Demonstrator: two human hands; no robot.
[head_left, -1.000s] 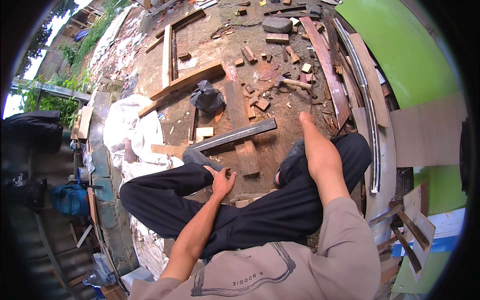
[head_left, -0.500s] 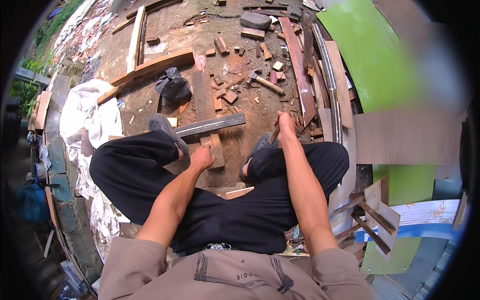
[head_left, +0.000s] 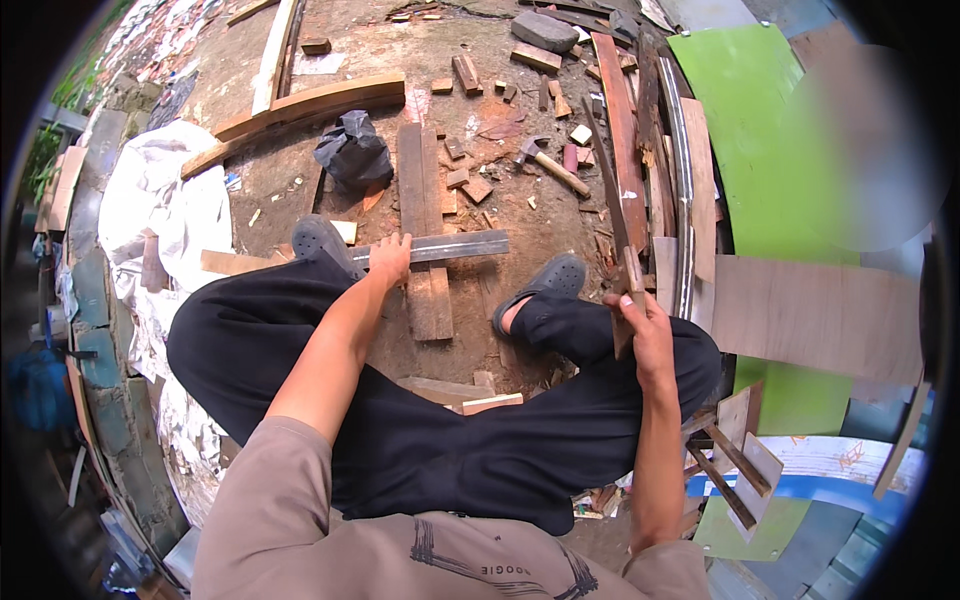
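My left hand (head_left: pixel 390 258) is closed over the left part of a dark grey wooden bar (head_left: pixel 455 246) with a pale line along it. The bar lies crosswise over a brown plank (head_left: pixel 428 315) on the ground between my feet. Above my right knee, my right hand (head_left: pixel 645 325) grips the wooden handle of what looks like a handsaw (head_left: pixel 605 175). Its long, narrow blade shows nearly edge-on and points away from me. A claw hammer (head_left: pixel 555 167) with a wooden handle lies on the ground beyond my right shoe.
Small wood offcuts (head_left: pixel 478 190) are scattered ahead, near a crumpled black plastic bag (head_left: pixel 353 150). Long boards (head_left: pixel 620 130) lie along the right, beside green panels (head_left: pixel 745 130). A curved wooden beam (head_left: pixel 310 103) stretches across the far left, and white sheeting (head_left: pixel 165 200) lies left.
My left hand has moved from the brown plank's near end up onto the grey bar. My right hand has come back and right, with the saw's blade now showing.
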